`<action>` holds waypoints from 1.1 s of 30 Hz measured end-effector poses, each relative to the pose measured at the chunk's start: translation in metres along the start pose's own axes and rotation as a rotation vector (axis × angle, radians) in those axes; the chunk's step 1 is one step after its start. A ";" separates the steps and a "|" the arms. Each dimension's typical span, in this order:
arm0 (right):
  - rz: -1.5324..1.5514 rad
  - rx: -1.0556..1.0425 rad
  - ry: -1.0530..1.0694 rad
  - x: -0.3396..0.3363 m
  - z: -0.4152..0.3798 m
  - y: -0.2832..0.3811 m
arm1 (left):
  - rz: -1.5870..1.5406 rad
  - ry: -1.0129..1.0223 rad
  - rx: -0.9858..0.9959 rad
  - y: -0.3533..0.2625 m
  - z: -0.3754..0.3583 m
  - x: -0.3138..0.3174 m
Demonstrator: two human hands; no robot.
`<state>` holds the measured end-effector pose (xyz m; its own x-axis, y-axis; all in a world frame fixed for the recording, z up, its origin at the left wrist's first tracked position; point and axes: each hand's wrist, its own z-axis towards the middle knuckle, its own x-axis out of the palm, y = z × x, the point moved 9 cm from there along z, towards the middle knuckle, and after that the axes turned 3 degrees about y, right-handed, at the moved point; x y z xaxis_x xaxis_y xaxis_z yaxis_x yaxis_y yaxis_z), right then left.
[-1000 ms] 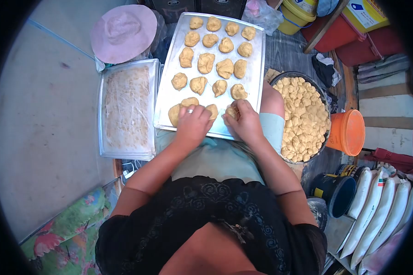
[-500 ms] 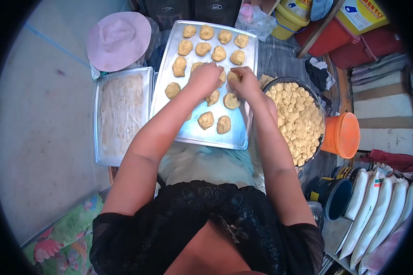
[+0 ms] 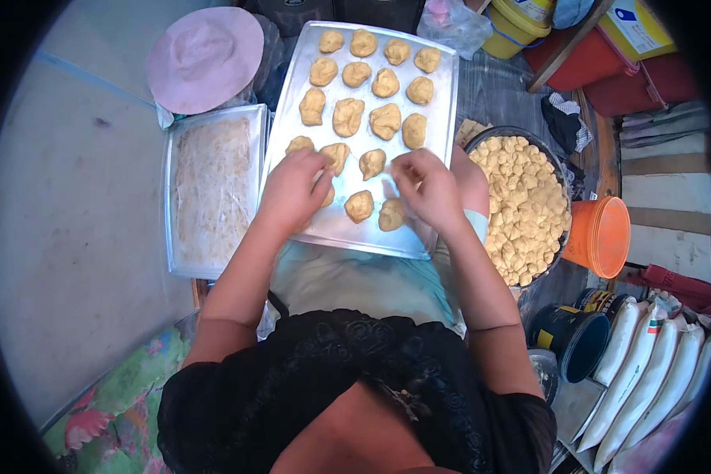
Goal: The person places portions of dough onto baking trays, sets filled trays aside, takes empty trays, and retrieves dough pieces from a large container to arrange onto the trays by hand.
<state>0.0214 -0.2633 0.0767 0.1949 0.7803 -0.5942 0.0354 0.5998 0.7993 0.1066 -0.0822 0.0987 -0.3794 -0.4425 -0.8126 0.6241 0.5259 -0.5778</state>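
A metal tray (image 3: 292, 130) tilts across my lap, bearing rows of rounded dough pieces (image 3: 385, 122). Near its lower left, my left hand (image 3: 296, 186) has its fingers curled at the edge of a dough piece (image 3: 336, 158); whether it grips that piece is unclear. My right hand (image 3: 425, 183) is at the tray's right side, its fingers bent close together beside another dough piece (image 3: 372, 163). What is between those fingers, if anything, cannot be made out. A round dark basin (image 3: 567, 207) heaped with small dough lumps (image 3: 521, 209) stands to the right.
A second metal tray (image 3: 170, 197) lies at the left, below a pink hat (image 3: 205, 59). Right of the basin stands an orange bucket (image 3: 600, 237), with a dark bucket (image 3: 581, 344) and long white packages (image 3: 640, 355) nearer me. Yellow and red containers (image 3: 513, 28) stand at the back right.
Both hands have moved down the tray toward me and farther apart. Dough pieces in the third row that they covered now show. The whole view has shifted slightly.
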 end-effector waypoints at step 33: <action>-0.471 -0.257 -0.058 0.034 0.020 0.031 | 0.266 -0.216 0.059 0.022 -0.018 0.015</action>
<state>0.0491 -0.2214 0.0832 0.2701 0.4101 -0.8711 -0.1074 0.9119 0.3961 0.1029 -0.0642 0.0727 -0.0488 -0.4425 -0.8954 0.7228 0.6031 -0.3375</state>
